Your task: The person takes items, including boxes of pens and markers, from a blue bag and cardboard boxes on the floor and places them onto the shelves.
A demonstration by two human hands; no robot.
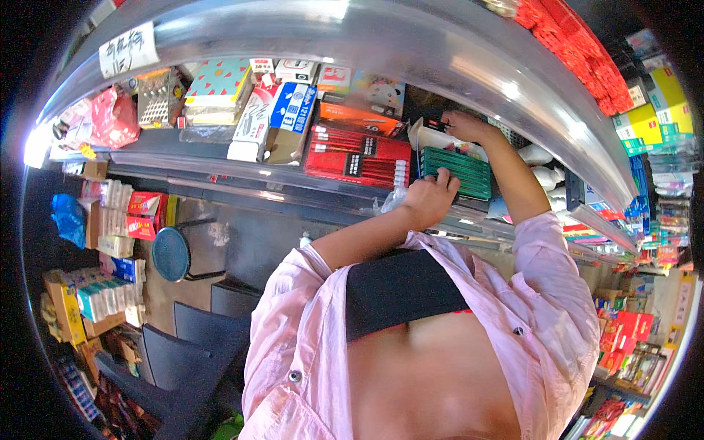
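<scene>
My left hand [432,199] is at the shelf's front edge, its fingers curled over the near left corner of a green pack [461,171] with long, ribbed contents. The left thumb is mostly hidden. Farther back, my right hand [466,127] reaches behind that pack, beside an upturned pale flap [426,135]. Its fingertips touch something dark, and whether they hold it is unclear. Just left of the green pack lie flat red packs of pencil-like sticks [357,157] with white ends. An orange box [360,116] stands behind them.
A curved, shiny shelf edge [385,33] spans above my hands. Farther left on the shelf are a white-and-blue box [292,107] and patterned notebooks [217,80]. Below stand a round stool [171,254] and stacked cartons [104,297]. Red packets [572,55] hang over the upper right.
</scene>
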